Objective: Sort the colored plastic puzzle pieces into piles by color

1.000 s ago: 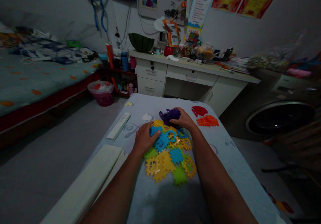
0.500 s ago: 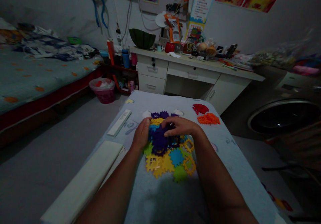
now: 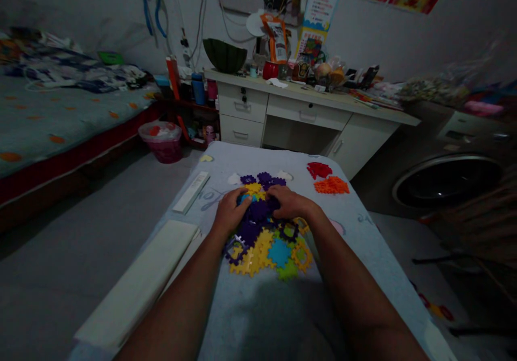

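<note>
A pile of toothed plastic interlocking tiles lies on the cloth-covered table (image 3: 299,307). Dark purple tiles (image 3: 258,210) heap up between my hands. My left hand (image 3: 230,213) cups the pile's left side, thumb and fingers apart, touching purple and blue tiles. Opposite it, my right hand (image 3: 286,202) has its fingers curled onto purple tiles at the right, fingertips partly hidden. Yellow tiles (image 3: 254,258), a light blue tile (image 3: 279,252) and green tiles (image 3: 287,270) spread toward me. More purple tiles (image 3: 264,179) lie beyond the hands.
Red tiles (image 3: 319,169) and orange tiles (image 3: 332,185) form separate groups at the far right. Along the left edge are a narrow white box (image 3: 191,192) and a long pale box (image 3: 141,280). Behind stand a white desk (image 3: 242,108) and a washing machine (image 3: 444,161).
My right hand has lowered onto the purple tiles, and my left thumb has come over the heap. Purple tiles have shifted, and a purple frame-shaped tile now shows at the lower left.
</note>
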`<control>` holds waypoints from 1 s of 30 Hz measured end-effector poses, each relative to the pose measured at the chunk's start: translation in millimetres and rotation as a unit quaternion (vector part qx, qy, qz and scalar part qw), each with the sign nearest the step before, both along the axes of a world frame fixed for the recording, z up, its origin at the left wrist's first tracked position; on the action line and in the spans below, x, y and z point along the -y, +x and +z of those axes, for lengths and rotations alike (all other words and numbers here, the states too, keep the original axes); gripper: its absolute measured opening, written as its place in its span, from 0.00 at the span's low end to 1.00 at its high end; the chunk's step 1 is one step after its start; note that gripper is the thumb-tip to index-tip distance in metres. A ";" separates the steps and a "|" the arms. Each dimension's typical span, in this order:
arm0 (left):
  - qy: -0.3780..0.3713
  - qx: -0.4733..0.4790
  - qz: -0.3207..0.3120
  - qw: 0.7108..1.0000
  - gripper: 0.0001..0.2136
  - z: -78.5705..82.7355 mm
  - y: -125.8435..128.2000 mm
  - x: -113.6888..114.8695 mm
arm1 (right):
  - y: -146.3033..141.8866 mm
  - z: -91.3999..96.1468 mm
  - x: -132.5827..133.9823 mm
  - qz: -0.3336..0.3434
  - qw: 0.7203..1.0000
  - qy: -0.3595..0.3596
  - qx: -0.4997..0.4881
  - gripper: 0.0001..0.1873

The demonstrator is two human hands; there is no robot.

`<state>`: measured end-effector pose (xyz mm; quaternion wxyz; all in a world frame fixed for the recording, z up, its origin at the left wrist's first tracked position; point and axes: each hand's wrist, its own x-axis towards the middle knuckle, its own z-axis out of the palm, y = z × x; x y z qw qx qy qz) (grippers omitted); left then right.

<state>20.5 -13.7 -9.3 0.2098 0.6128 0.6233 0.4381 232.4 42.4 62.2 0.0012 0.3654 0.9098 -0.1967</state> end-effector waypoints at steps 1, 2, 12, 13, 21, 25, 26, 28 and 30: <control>-0.002 0.001 -0.002 1.000 0.19 0.8 0.2 0.4 | 5.6 0.4 1.7 -0.019 1.000 0.006 0.005 0.26; -0.005 0.003 -0.003 1.000 0.20 1.7 0.4 0.8 | 11.1 1.0 3.7 -0.039 0.999 0.014 0.006 0.26; -0.010 -0.089 -0.014 0.996 0.19 3.5 4.3 1.7 | 8.6 -5.3 48.4 -0.050 0.992 0.070 -0.089 0.23; -0.010 -0.095 -0.013 0.995 0.19 2.9 4.3 1.1 | 7.8 -5.0 52.0 -0.041 0.993 0.063 -0.086 0.21; -0.010 -0.124 -0.005 0.992 0.19 -2.2 2.6 -2.1 | 48.5 9.0 47.1 -0.025 0.986 -0.027 -0.163 0.05; -0.012 -0.131 -0.012 0.991 0.20 -2.2 2.3 -1.4 | 94.3 6.6 7.0 -0.205 0.936 0.072 -0.278 0.10; -0.013 -0.133 -0.014 0.991 0.20 -2.0 2.3 -1.3 | 107.8 4.0 -6.3 -0.281 0.911 0.127 -0.275 0.13; -0.017 -0.138 -0.016 0.990 0.21 -1.6 2.4 -1.1 | 135.0 -3.3 -32.4 -0.425 0.854 0.187 -0.233 0.23; -0.020 -0.141 -0.016 0.990 0.21 -1.3 2.5 -1.2 | 159.2 -12.7 -53.9 -0.534 0.807 0.174 -0.182 0.40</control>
